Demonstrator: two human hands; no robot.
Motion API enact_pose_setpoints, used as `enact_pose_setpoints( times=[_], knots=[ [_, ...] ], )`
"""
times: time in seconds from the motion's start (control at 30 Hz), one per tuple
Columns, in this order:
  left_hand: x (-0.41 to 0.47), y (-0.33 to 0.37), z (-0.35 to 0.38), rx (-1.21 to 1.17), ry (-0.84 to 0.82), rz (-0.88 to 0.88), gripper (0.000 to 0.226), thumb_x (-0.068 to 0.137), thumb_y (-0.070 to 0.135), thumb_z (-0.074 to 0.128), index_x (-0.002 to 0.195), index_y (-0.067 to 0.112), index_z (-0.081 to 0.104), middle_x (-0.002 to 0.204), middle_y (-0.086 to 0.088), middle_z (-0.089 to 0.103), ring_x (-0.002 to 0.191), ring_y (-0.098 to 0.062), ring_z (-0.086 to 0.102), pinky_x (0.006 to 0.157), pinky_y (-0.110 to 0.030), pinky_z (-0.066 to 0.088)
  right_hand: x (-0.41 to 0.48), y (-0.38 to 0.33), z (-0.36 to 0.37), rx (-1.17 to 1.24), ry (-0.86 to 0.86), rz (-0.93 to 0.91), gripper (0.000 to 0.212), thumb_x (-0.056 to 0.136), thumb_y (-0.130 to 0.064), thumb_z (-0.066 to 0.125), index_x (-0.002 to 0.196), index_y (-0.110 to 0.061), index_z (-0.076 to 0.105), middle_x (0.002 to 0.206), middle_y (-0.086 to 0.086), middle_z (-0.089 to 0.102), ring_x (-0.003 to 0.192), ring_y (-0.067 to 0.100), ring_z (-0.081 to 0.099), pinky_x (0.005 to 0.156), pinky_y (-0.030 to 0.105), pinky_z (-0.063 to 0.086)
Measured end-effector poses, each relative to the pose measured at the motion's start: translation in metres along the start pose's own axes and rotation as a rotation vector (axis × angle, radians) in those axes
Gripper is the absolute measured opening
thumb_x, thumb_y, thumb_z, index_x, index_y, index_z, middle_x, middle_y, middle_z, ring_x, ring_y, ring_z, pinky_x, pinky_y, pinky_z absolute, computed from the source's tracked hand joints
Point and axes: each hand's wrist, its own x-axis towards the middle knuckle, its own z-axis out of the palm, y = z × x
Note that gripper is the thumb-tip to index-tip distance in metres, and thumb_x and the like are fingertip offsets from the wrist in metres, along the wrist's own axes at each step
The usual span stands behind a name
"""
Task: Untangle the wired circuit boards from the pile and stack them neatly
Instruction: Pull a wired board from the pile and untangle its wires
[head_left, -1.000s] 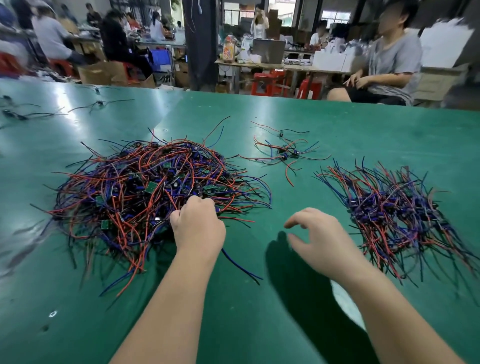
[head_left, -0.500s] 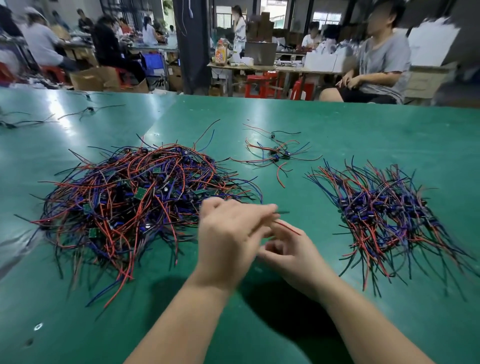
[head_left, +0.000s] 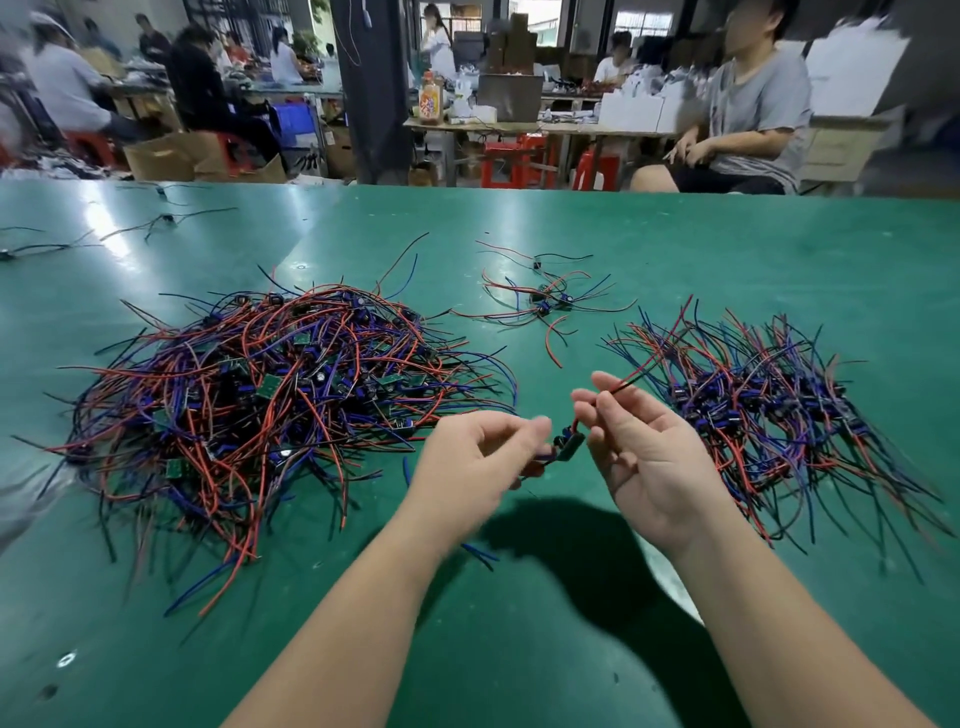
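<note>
A big tangled pile (head_left: 270, 400) of small green circuit boards with red, blue and black wires lies at the left of the green table (head_left: 727, 249). At the right lies a flatter stack (head_left: 769, 410) of sorted boards with wires fanned out. Between my hands hangs one wired circuit board (head_left: 569, 446), above the table. My left hand (head_left: 480, 462) pinches its blue wires. My right hand (head_left: 649, 457), palm up, pinches its red wire, which runs up and right toward the stack.
A small cluster of a few wired boards (head_left: 545, 304) lies further back in the middle. Loose black wires (head_left: 156, 223) lie at the far left. A seated person (head_left: 748, 119) is beyond the table's far edge, with other workers and benches behind.
My left hand left the pile and met my right hand in the middle. The hands have since moved apart, with one wired board now stretched between them.
</note>
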Motion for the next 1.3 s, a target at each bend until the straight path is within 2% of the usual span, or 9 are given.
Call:
enact_pose_setpoints(
  times=[0.1,0.17,0.27,0.47,0.6,0.7,0.87,1.1,1.3],
  knots=[
    [-0.004,0.0,0.002,-0.105,-0.042,-0.049,0.007,0.082,0.007,0.072,0.084,0.014,0.072,0.072,-0.004,0.073,0.06,-0.013,0.068,0.053,-0.02,0.052,0.0,-0.004,-0.001,0.096,0.001,0.033,0.023,0.068,-0.006,0.06,0.091,-0.01,0.062,0.077,0.005,0.073,0.062,0.005,0.068,0.051,0.011,0.05],
    [-0.004,0.004,0.004,-0.231,-0.05,-0.159,0.007,0.083,0.016,0.07,0.084,0.01,0.071,0.074,-0.006,0.073,0.057,-0.013,0.066,0.049,-0.021,0.051,0.001,-0.006,-0.003,0.133,-0.01,0.042,0.021,0.069,-0.006,0.06,0.089,-0.012,0.063,0.077,0.003,0.073,0.058,0.004,0.065,0.049,0.012,0.049],
    [-0.005,0.006,0.004,-0.359,-0.167,-0.369,0.029,0.081,0.034,0.063,0.085,0.006,0.068,0.077,-0.009,0.073,0.055,-0.013,0.066,0.047,-0.022,0.053,0.0,-0.006,-0.006,0.131,-0.095,0.039,0.022,0.072,-0.006,0.057,0.083,-0.016,0.073,0.073,0.0,0.068,0.052,0.004,0.056,0.05,0.014,0.047],
    [-0.005,0.006,0.003,-0.599,-0.249,-0.484,0.028,0.07,0.014,0.066,0.097,0.007,0.062,0.068,-0.004,0.069,0.054,-0.008,0.064,0.051,-0.02,0.054,0.0,-0.009,-0.01,0.175,-0.235,0.062,0.03,0.078,-0.005,0.051,0.087,-0.016,0.078,0.072,-0.001,0.062,0.055,0.006,0.053,0.06,0.016,0.049],
    [-0.009,0.004,0.009,-0.636,-0.268,-0.437,0.03,0.07,0.011,0.066,0.099,0.005,0.059,0.069,-0.006,0.068,0.056,-0.012,0.066,0.054,-0.024,0.056,0.001,-0.004,-0.009,-0.04,-0.113,-0.009,0.022,0.069,-0.009,0.066,0.09,-0.012,0.072,0.07,-0.003,0.06,0.057,0.004,0.054,0.058,0.014,0.048],
    [-0.01,0.001,0.015,-0.524,-0.161,-0.362,0.02,0.08,0.002,0.067,0.098,0.006,0.058,0.068,-0.008,0.068,0.055,-0.015,0.067,0.051,-0.025,0.055,0.001,0.003,-0.009,-0.312,-0.021,-0.074,0.024,0.063,-0.013,0.072,0.086,-0.012,0.067,0.063,-0.004,0.061,0.055,0.004,0.057,0.053,0.014,0.049],
    [-0.006,-0.006,0.018,-0.299,0.004,-0.286,0.012,0.08,0.012,0.074,0.085,0.004,0.067,0.067,-0.004,0.07,0.059,-0.019,0.069,0.051,-0.024,0.054,0.001,0.005,-0.013,-0.59,0.007,-0.172,0.016,0.076,0.0,0.072,0.086,-0.012,0.067,0.057,-0.004,0.06,0.057,0.008,0.063,0.053,0.017,0.048],
    [-0.003,-0.002,0.015,-0.36,0.022,-0.327,0.016,0.08,0.008,0.072,0.066,0.005,0.064,0.058,-0.008,0.066,0.05,-0.014,0.065,0.046,-0.019,0.05,0.002,0.002,-0.011,-0.356,-0.002,-0.076,0.014,0.065,-0.011,0.068,0.079,-0.008,0.069,0.062,0.004,0.068,0.054,0.012,0.064,0.051,0.018,0.05],
    [-0.004,-0.002,0.024,-0.351,0.059,-0.312,0.017,0.079,0.005,0.07,0.064,0.006,0.062,0.054,-0.005,0.064,0.046,-0.014,0.063,0.044,-0.019,0.049,0.01,-0.008,-0.015,-0.232,0.126,-0.146,0.009,0.081,0.004,0.063,0.08,-0.005,0.064,0.06,0.0,0.067,0.055,0.015,0.069,0.047,0.016,0.05]
  ],
)
